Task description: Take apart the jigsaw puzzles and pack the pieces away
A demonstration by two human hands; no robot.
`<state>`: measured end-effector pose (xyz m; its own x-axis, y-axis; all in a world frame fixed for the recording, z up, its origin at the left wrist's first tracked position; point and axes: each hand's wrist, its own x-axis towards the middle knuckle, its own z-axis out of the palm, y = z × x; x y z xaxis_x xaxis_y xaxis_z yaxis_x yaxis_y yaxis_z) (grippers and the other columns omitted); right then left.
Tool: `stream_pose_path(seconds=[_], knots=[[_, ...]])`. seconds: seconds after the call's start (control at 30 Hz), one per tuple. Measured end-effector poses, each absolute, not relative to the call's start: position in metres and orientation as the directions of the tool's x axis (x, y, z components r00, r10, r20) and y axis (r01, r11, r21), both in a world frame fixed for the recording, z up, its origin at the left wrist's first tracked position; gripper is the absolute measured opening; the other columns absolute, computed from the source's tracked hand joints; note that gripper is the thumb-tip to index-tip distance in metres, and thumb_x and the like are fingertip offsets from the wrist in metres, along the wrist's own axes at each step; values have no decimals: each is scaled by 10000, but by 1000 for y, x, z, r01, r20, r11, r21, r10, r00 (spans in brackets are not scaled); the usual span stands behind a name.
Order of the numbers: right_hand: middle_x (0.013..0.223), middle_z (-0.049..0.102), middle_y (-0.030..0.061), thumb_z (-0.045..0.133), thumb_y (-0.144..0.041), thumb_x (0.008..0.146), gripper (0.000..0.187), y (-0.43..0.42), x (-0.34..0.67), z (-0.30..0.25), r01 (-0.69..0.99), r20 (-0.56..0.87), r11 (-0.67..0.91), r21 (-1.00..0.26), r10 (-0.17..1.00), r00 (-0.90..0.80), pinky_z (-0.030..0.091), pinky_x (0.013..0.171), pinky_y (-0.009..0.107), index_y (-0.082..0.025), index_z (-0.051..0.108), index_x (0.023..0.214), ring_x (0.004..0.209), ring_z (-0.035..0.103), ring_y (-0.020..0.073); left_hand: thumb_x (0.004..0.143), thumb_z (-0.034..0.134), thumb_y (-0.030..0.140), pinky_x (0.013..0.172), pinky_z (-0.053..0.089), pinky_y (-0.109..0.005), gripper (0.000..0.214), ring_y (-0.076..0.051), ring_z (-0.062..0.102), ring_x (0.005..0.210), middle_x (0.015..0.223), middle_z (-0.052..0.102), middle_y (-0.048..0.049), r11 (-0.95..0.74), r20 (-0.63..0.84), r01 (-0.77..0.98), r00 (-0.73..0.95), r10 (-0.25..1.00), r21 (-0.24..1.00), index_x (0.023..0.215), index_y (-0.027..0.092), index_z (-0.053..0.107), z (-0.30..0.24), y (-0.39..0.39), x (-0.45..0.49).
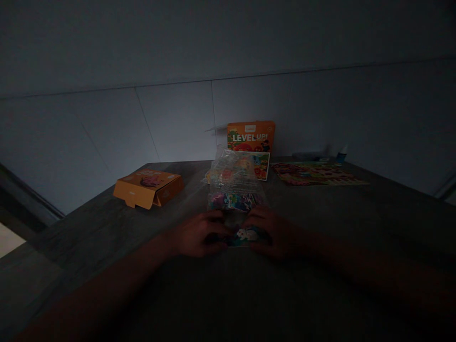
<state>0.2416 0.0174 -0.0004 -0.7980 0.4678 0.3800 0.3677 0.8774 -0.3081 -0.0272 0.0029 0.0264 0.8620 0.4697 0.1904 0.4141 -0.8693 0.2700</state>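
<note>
In dim light, my left hand and my right hand face each other low over the table. Between them lies a small patch of puzzle pieces, dark teal with a white animal printed on it. The fingers of both hands are curled onto its two side edges, which they partly cover. Just beyond my fingertips rests a clear plastic bag with colourful puzzle pieces gathered at its near end. Fine joints between the pieces are too dark to make out.
An orange "LEVEL UP!" box stands against the wall, a picture card leaning before it. An opened orange carton sits at left. A colourful printed sheet lies at right, near a small bottle.
</note>
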Motion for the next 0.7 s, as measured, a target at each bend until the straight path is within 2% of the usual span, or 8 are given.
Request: stream_pose_path(seconds=[0.43, 0.7], knots=[[1040, 558, 111, 694, -333, 805, 373, 17, 243, 1, 320, 414, 879, -352, 453, -790, 491, 809, 380, -153, 599, 1118, 945, 553, 227, 876, 636, 262, 834, 502, -364, 317, -236, 573, 965, 1026, 595, -94, -874, 208, 401, 863, 461, 273, 1187, 209, 662, 21, 5, -30], [1088, 539, 112, 679, -283, 844, 314, 19, 243, -6, 196, 497, 929, -314, 337, -800, 507, 843, 378, -169, 596, 1125, 1002, 545, 217, 889, 621, 265, 853, 493, -370, 301, -231, 571, 957, 996, 591, -84, -877, 217, 399, 862, 459, 268, 1184, 220, 666, 21, 4, -25]])
